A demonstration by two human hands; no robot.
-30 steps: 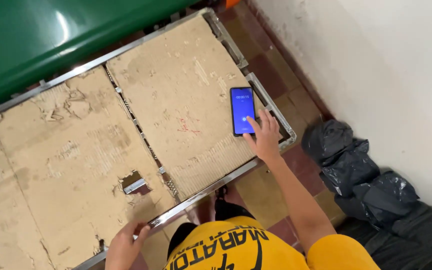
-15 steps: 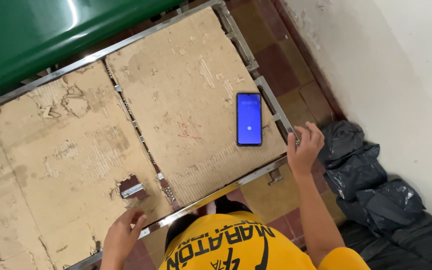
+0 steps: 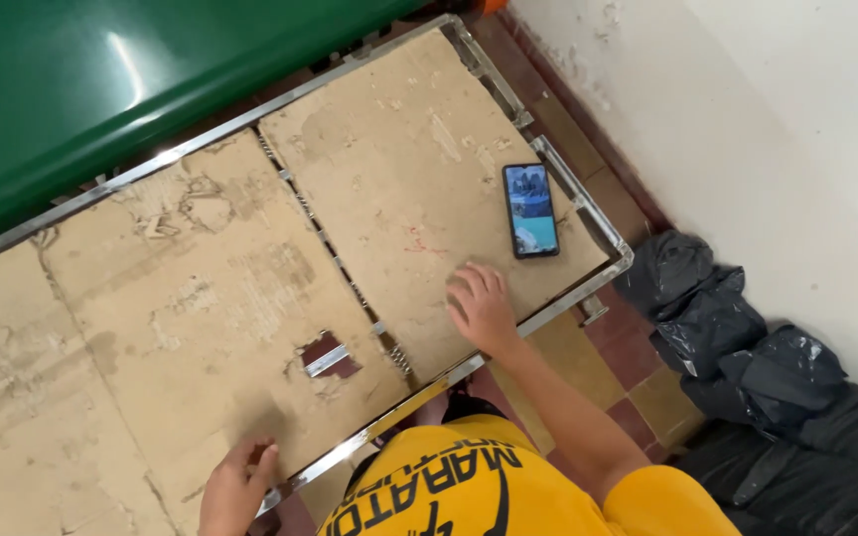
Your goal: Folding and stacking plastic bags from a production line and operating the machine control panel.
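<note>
A: Right hand (image 3: 484,308) is now off the frame edge and lies flat on the right cardboard sheet (image 3: 419,189), left of where it was. Phone (image 3: 531,209) screen now shows a picture, not plain blue.

B: Phone spot?

A: Flat, face up on that same sheet, near the right rail of the metal bed frame (image 3: 588,213). Up and right of the right hand, near but apart.

B: Right fingers?

A: Spread, released, palm down on the cardboard, grasping nothing.

B: Left hand (image 3: 238,486)?

A: At the near rail, bottom of view. Fingers loosely curled on the edge of the left cardboard sheet (image 3: 151,328), not clamped on anything.

B: Other stuff?

A: Torn hole (image 3: 328,354) in the left sheet with a metal strip showing. Black bags (image 3: 737,347) on the tile floor by the white wall. Green panel (image 3: 101,79) beyond the bed.
</note>
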